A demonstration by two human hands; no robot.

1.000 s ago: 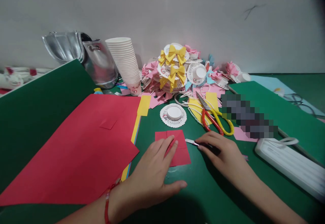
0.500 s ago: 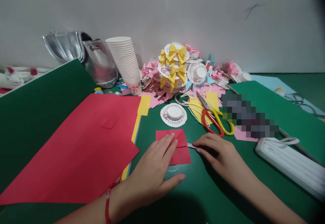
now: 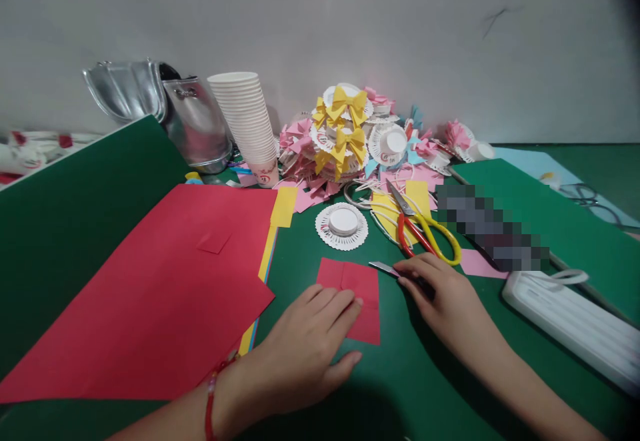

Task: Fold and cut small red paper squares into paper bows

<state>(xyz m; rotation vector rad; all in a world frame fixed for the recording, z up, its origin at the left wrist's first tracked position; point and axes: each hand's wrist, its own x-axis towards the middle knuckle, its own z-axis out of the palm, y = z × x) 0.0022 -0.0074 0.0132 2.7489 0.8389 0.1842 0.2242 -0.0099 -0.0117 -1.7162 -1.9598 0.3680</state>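
A green table [image 3: 415, 387] carries the whole spread, and the biggest thing on it is a large red sheet [image 3: 150, 294] lying over yellow and other coloured sheets at the left. Against the wall behind stand a silver bag [image 3: 170, 111], a stack of paper cups [image 3: 247, 124] and a heap of finished paper hats with bows [image 3: 350, 137], which suggests many pieces are already made. Nearer lie a white power strip [image 3: 575, 324], red-and-yellow scissors [image 3: 425, 231] and one undecorated hat base [image 3: 343, 224]. The small red square [image 3: 357, 294] lies flat in front of the person, already creased across its middle but, as far as can be seen, not yet cut or folded into a bow. The left hand [image 3: 305, 344] presses it down with fingers spread flat on its lower left part. The right hand [image 3: 445, 294] pinches a small knife blade [image 3: 384, 267], whose tip sits just beside the square's right edge.
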